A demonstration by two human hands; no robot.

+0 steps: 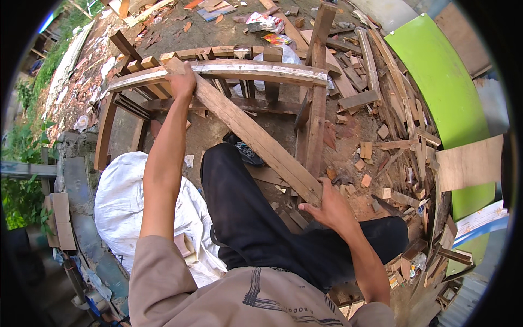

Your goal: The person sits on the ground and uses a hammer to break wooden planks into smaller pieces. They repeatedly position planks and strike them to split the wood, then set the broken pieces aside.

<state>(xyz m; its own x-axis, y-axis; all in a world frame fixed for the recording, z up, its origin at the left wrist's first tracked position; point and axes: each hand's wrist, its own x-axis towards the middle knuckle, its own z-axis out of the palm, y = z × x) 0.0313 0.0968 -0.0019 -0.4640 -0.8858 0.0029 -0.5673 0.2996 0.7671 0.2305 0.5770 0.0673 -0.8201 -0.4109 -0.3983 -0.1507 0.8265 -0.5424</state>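
A long wooden plank (248, 128) slants across the view from far left to near right, above my lap. Near its far end my left hand (181, 83) is closed around it, right at the front rail. My right hand (329, 209) grips the near end, its thumb along the edge. Beneath the plank's far end stands a wooden frame (261, 70) with a pale, white-streaked front rail and dark legs. I cannot tell whether the plank rests on that rail. Several short wood pieces (150, 62) lie at the frame's left end.
A white sack (122, 199) lies by my left leg. Scrap wood (400, 144) and offcuts cover the ground at right, along a green panel (441, 71). A low block wall (81, 169) runs at left. Plastic wrappers (265, 23) litter the ground beyond the frame.
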